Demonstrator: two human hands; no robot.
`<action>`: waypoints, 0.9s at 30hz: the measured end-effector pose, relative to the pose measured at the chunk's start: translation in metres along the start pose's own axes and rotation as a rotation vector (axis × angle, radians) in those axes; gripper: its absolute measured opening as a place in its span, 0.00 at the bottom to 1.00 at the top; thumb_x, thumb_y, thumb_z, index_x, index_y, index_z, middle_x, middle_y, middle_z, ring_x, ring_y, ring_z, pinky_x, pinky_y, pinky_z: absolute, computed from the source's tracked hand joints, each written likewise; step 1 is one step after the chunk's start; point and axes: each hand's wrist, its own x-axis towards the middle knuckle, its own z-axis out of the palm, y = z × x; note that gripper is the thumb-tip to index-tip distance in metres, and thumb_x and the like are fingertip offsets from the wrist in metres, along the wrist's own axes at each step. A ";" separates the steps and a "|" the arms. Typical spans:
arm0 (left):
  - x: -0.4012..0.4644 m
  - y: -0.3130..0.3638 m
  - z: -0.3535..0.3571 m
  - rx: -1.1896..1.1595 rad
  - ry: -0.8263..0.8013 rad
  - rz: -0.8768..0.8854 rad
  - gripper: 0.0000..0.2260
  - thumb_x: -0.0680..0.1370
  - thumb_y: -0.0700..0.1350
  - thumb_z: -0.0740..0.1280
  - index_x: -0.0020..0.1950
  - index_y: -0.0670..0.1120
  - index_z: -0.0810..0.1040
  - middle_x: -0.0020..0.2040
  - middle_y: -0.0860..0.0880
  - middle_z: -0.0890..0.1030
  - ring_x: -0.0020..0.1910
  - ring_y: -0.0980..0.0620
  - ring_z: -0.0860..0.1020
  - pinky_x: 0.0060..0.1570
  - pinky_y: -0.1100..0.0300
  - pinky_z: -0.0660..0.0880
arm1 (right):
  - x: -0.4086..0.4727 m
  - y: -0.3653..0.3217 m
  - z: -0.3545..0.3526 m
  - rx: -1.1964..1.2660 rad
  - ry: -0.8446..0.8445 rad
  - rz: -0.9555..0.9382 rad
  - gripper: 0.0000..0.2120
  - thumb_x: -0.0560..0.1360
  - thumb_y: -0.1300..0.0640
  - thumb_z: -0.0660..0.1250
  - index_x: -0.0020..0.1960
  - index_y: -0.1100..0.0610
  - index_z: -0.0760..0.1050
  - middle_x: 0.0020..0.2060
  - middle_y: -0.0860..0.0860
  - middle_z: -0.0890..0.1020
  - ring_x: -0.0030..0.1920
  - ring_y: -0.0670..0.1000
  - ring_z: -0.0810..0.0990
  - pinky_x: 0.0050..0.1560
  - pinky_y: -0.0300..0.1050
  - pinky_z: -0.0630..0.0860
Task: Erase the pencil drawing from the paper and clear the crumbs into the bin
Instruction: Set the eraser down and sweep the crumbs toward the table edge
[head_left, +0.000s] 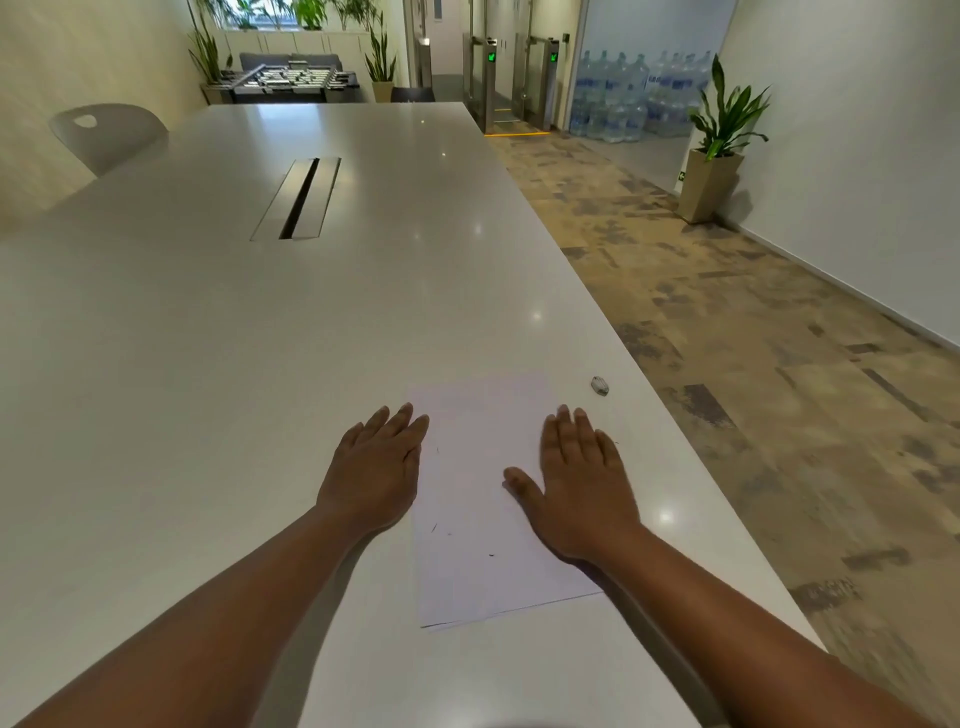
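A white sheet of paper (480, 493) lies on the white table (260, 338) near its right edge. A few dark crumbs (436, 529) dot the sheet; no drawing shows on it. My left hand (376, 470) lies flat, fingers straight, at the paper's left edge. My right hand (576, 488) lies flat on the paper's right side, thumb spread onto the sheet. A small grey eraser (600, 385) sits on the table beyond my right hand, apart from the paper. No bin is in view.
A cable slot (298, 198) is set into the table's middle. A grey chair (106, 135) stands at the far left. The table's right edge drops to patterned carpet. A potted plant (719, 150) and stacked water bottles (631, 96) stand far right.
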 end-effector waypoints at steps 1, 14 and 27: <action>0.000 0.000 -0.001 -0.002 0.003 0.000 0.27 0.81 0.54 0.46 0.81 0.57 0.62 0.82 0.56 0.58 0.82 0.51 0.54 0.79 0.49 0.52 | 0.001 -0.013 0.001 0.028 0.008 -0.056 0.43 0.81 0.29 0.37 0.84 0.57 0.34 0.84 0.54 0.34 0.84 0.54 0.32 0.83 0.54 0.37; 0.001 0.001 0.000 0.023 0.003 -0.002 0.26 0.83 0.53 0.46 0.81 0.58 0.61 0.82 0.56 0.57 0.82 0.51 0.53 0.79 0.50 0.51 | 0.004 0.011 0.003 0.017 -0.077 -0.056 0.49 0.73 0.25 0.27 0.86 0.51 0.37 0.85 0.48 0.37 0.83 0.53 0.32 0.82 0.58 0.34; 0.000 0.001 -0.001 0.030 0.007 0.002 0.27 0.82 0.54 0.44 0.82 0.57 0.61 0.82 0.55 0.58 0.82 0.51 0.53 0.79 0.50 0.52 | -0.010 -0.032 0.007 0.025 -0.043 -0.226 0.44 0.77 0.27 0.30 0.85 0.52 0.36 0.84 0.48 0.36 0.82 0.52 0.27 0.81 0.59 0.31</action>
